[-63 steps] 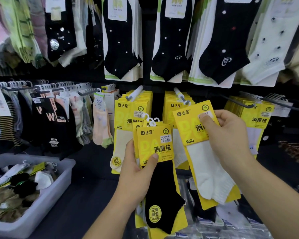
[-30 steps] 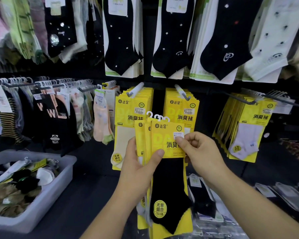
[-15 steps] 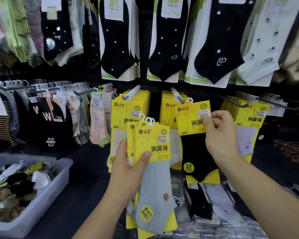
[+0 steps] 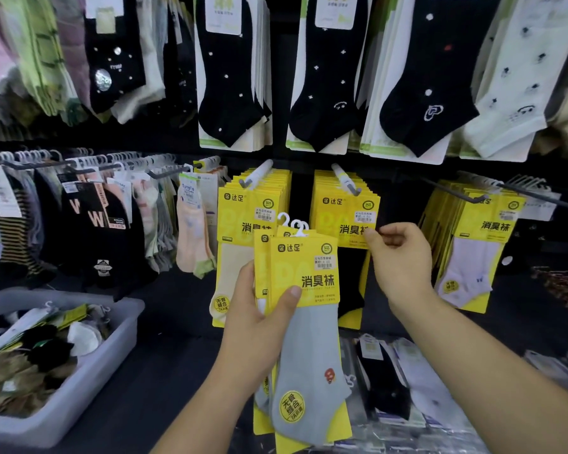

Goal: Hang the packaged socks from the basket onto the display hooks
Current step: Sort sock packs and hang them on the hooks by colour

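While L hand grips a stack of yellow-carded sock packs, grey sock in front, thumb across the card, R hand has fingers curled, thumb tip at edge of black-sock pack hanging on centre hook; cannot tell if it grips. Basket low left, more packs inside.

Only one view exists, worn on the person's head. It looks forward and slightly down, very near the display wall; the basket sits at the lower left corner of view.
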The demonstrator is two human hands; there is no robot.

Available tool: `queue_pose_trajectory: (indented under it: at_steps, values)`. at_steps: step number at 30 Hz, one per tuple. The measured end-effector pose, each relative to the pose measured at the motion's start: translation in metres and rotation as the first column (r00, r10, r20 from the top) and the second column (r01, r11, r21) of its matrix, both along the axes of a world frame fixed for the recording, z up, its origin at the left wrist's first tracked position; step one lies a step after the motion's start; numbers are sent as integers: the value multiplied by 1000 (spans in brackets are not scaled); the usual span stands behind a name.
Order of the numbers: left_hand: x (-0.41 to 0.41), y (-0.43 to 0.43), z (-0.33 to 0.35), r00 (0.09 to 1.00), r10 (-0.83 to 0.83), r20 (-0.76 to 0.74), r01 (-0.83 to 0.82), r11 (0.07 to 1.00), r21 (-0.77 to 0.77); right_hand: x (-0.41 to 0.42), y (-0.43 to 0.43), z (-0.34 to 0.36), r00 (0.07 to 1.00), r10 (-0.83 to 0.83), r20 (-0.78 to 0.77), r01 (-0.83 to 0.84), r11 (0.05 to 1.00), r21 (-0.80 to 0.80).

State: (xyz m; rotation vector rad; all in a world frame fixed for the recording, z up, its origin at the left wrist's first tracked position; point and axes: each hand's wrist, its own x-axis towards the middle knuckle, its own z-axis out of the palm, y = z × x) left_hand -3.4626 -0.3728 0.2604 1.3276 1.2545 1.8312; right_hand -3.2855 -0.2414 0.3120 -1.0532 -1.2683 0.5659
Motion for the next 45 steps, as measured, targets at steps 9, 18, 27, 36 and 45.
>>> queue_pose_trajectory:
  at_steps: [9, 18, 27, 36, 45]
  values:
    - [3, 0, 2, 997, -42, 66, 41, 999, 16, -19, -68, -14, 931, 362, -51, -365, 926, -93]
    - [-1, 0, -2, 996, -25, 86, 24, 1000, 9, 1, -56, -10, 910, 266, -318, -316, 942, -116]
    - [-9, 1, 0, 999, 32, 18, -32, 999, -13, 17, -21, 18, 952, 146, -269, -149, 989, 9]
    - [-8, 2, 2, 999, 42, 29, -42, 999, 5, 3, -7, 14, 959, 185, -216, -191, 981, -8]
    - [-5, 1, 1, 1000, 3, -1, -3, 1000, 19, 1, -18, 2, 993, 29, -111, -33, 999, -37]
